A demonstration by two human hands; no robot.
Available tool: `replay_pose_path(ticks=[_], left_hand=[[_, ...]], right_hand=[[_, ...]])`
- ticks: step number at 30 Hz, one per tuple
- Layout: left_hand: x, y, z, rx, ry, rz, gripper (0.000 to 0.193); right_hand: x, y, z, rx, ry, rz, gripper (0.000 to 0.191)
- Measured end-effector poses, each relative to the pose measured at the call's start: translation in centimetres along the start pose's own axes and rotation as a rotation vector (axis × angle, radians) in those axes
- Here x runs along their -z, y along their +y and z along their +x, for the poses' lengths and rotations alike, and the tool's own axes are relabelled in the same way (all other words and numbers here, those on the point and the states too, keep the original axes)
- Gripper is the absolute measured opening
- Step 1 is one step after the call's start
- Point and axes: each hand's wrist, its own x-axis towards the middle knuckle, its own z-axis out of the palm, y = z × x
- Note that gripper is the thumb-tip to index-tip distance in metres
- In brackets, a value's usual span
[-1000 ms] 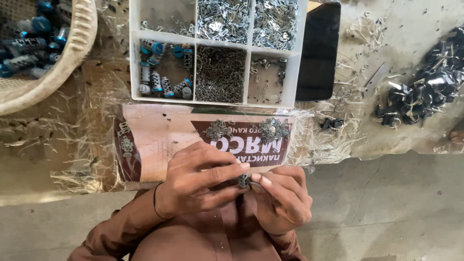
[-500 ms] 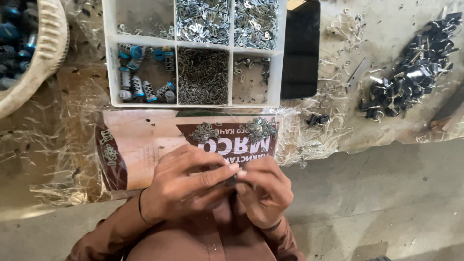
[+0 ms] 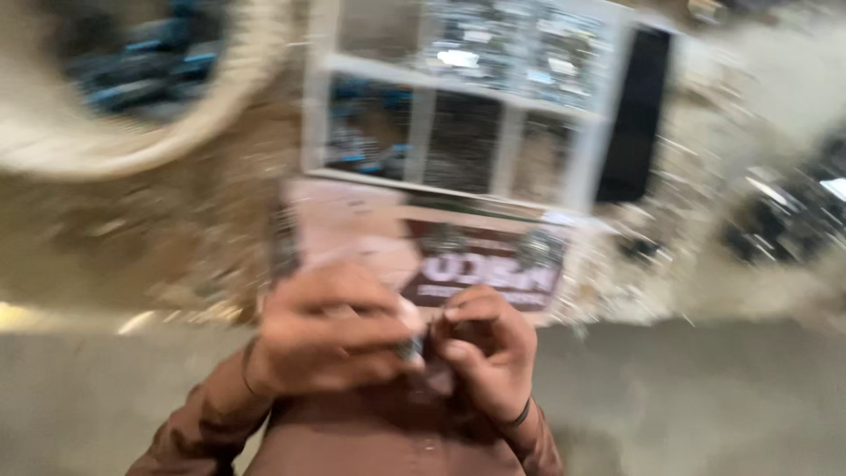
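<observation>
View swung right since before, left hand (image 3: 330,339) and right hand (image 3: 485,353) fingers pinching small blurred metal part (image 3: 412,351)

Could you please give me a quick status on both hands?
Left hand and right hand together, fingers pinching a small part, blurred. Compartment tray beyond. Nothing in the way.

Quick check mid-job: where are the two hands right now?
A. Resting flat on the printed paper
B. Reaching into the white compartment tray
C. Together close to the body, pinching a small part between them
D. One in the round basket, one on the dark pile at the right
C: the left hand and right hand meet below the printed paper, fingers closed around a small part too blurred to identify.
</observation>
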Motion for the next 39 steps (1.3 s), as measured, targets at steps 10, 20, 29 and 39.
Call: replay_pose_path(ticks=[10,20,29,39], left_hand=[[9.3,4.1,-6.8,0.200,0.520,0.361,0.040],[8.2,2.7,-6.4,0.172,0.456,0.363,0.041],[7.0,1.7,-4.7,0.145,0.385,0.252,0.038],[2.2,0.6,-2.2,0.094,0.155,0.180,0.042]], right_hand=[[-9.9,-0.4,5.4,0.603,-0.350,-1.355,0.057],[-11.3,-0.1,7.0,0.499,-0.321,-1.533,0.075],[-5.1,0.0,4.5,0.823,-0.464,-1.330,0.046],[-2.7,-0.3,1.7,0.448,-0.006,-0.600,0.022]])
